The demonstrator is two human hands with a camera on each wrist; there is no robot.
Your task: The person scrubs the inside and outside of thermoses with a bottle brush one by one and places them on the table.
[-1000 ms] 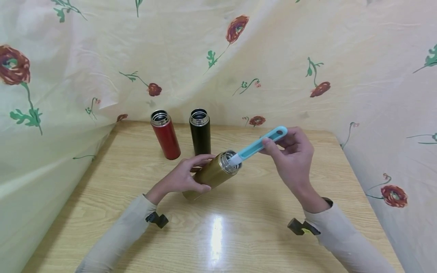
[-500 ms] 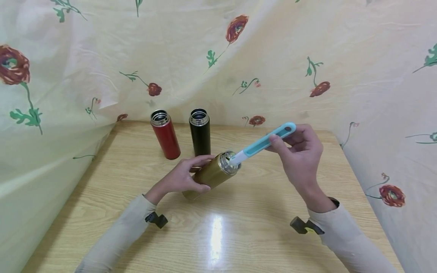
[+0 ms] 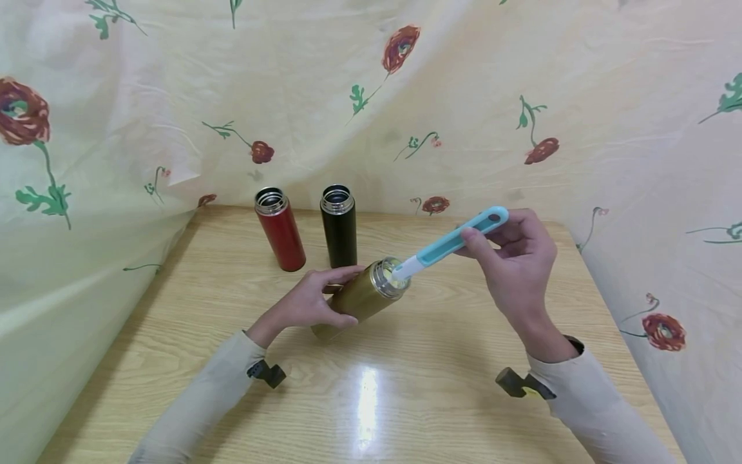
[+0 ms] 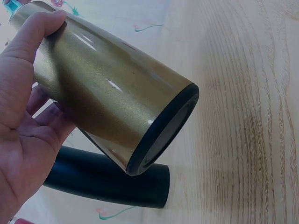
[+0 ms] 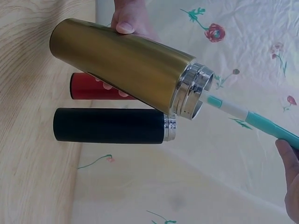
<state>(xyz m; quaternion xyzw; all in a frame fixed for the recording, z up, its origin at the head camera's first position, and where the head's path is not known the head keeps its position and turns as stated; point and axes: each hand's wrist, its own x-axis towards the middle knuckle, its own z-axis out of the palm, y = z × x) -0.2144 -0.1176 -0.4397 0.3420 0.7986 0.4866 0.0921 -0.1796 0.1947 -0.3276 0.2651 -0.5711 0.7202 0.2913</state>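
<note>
The left hand (image 3: 310,304) grips a tilted gold metal flask (image 3: 359,298); the raised right hand (image 3: 516,264) pinches a teal-handled bottle brush (image 3: 449,243) entering its mouth.

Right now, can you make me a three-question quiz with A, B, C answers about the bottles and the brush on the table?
1. Where is the head of the brush?
A. Inside the mouth of the gold bottle
B. Flat on the table
C. Inside the red bottle

2. How many bottles are there?
A. Two
B. Three
C. Five

3. How is the gold bottle held?
A. Standing upright by itself
B. Tilted, gripped by the left hand
C. Lying under a cloth

Answers:
1. A, the white end of the blue handle goes into the gold bottle's silver rim, while the right hand pinches the handle.
2. B, gold, red and the black bottle are all that show.
3. B, its base is lifted off the wood and the fingers wrap its side.
</note>
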